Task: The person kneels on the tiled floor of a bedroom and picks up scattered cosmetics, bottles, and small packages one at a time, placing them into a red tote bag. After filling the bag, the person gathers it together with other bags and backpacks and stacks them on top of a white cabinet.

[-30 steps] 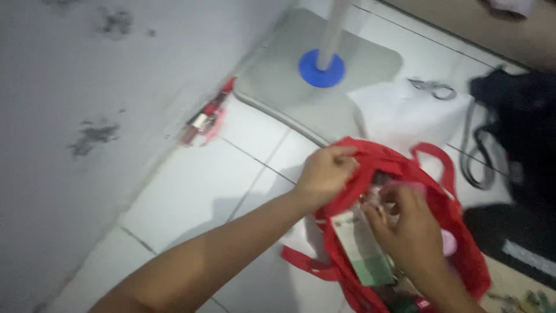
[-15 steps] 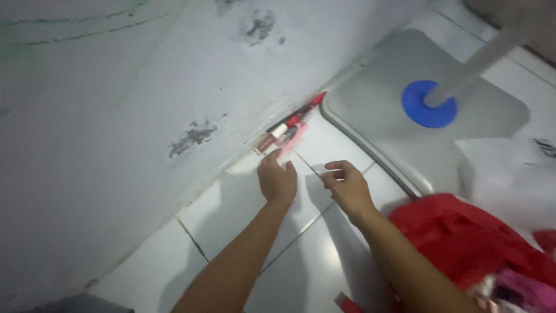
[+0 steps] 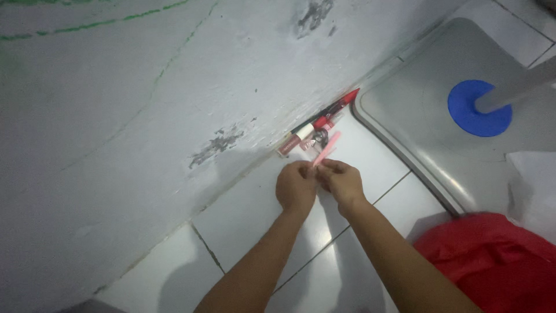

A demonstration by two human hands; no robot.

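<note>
My left hand [image 3: 296, 186] and my right hand [image 3: 341, 181] are together above the white floor tiles, both pinching a thin pink stick-like item [image 3: 325, 149] that points up and to the right. Just beyond it, a small heap of cosmetic tubes and pens [image 3: 317, 126], red, pink and white, lies against the foot of the wall. Which hand carries the pink item's weight I cannot tell.
A scuffed white wall [image 3: 145, 104] fills the left and top. A grey stand base [image 3: 428, 110] with a blue collar [image 3: 478, 108] and pole sits at the right. A red bag [image 3: 492, 261] lies at the lower right, with white plastic [image 3: 536, 185] beside it.
My hands left the red bag and moved to the wall's foot. They have come together on the pink item, and the view has shifted closer to the cosmetics.
</note>
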